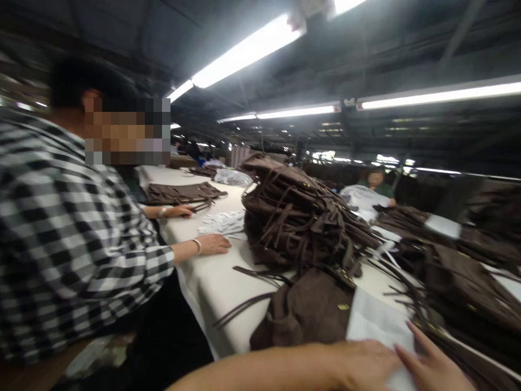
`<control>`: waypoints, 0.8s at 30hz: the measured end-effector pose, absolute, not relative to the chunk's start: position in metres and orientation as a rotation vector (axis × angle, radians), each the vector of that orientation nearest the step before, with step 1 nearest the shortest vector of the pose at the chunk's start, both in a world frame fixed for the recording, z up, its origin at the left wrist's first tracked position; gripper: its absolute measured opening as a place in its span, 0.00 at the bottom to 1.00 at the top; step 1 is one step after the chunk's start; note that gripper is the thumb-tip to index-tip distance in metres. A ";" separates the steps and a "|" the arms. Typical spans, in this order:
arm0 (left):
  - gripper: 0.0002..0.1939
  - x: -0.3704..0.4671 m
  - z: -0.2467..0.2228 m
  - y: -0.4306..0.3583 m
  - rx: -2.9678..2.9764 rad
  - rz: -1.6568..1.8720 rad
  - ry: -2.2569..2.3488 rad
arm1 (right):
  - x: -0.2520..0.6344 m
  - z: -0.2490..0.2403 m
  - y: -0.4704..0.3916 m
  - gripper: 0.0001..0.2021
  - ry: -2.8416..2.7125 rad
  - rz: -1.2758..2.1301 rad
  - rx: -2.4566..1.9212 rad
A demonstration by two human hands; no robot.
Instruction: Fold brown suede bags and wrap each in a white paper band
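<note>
My left hand [366, 364] reaches in from the bottom edge, its forearm crossing in front of a brown bag [311, 307]; its fingers are blurred and partly hidden. Beside it, at the bottom right, my right hand [437, 364] has its thumb and a finger stretched apart. Both hands are at a white sheet [380, 317], which lies against the bag's right side; whether the left one grips it cannot be made out. The bag has thin straps and a small gold-coloured label. Behind it rises a tall heap of brown bags [297, 212].
At the left a person in a checked shirt [81, 233] rests both hands on the pale table [211, 271]. White gloves [223, 222] and a flat brown bag [183, 193] lie near them. More brown bags [468, 277] are at the right. Another person [378, 182] is farther back.
</note>
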State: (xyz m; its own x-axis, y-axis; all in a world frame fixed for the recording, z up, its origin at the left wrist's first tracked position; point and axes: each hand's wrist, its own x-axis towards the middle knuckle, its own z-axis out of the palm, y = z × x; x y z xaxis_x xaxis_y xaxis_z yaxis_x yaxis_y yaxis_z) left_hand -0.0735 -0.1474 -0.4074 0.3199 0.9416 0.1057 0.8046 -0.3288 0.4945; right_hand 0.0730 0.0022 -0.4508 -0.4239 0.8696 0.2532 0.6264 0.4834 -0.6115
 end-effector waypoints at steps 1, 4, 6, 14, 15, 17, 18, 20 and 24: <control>0.45 -0.068 -0.408 -0.150 2.167 0.506 1.576 | 0.075 -0.446 -0.008 0.34 -2.181 0.616 -1.276; 0.45 -0.067 -0.406 -0.152 2.049 0.357 1.577 | 0.069 -0.429 -0.035 0.32 -2.171 0.554 -1.326; 0.46 -0.072 -0.406 -0.147 2.043 0.294 1.576 | 0.060 -0.421 -0.044 0.29 -2.162 0.459 -1.392; 0.47 -0.072 -0.413 -0.135 2.060 0.293 1.610 | 0.051 -0.412 -0.054 0.24 -2.176 0.267 -1.648; 0.46 -0.072 -0.413 -0.136 2.063 0.296 1.613 | 0.054 -0.409 -0.056 0.24 -2.186 0.227 -1.644; 0.44 -0.072 -0.412 -0.137 2.078 0.304 1.605 | 0.064 -0.398 -0.065 0.21 -2.178 0.166 -1.574; 0.42 -0.073 -0.412 -0.137 2.088 0.309 1.597 | 0.074 -0.391 -0.072 0.19 -2.153 0.169 -1.510; 0.40 -0.075 -0.414 -0.136 2.109 0.318 1.590 | 0.100 -0.376 -0.089 0.14 -2.067 0.250 -1.334; 0.39 -0.078 -0.423 -0.123 2.153 0.315 1.615 | 0.182 -0.349 -0.119 0.12 -1.805 0.341 -1.178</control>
State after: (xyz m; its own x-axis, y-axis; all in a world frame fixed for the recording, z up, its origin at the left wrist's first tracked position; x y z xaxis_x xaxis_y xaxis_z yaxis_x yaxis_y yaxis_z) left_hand -0.0782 -0.1226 -0.4235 0.2966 0.9522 -0.0730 0.8549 -0.2306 0.4647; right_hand 0.1819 -0.1194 -0.3488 -0.1149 0.8310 0.5443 0.5749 0.5025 -0.6457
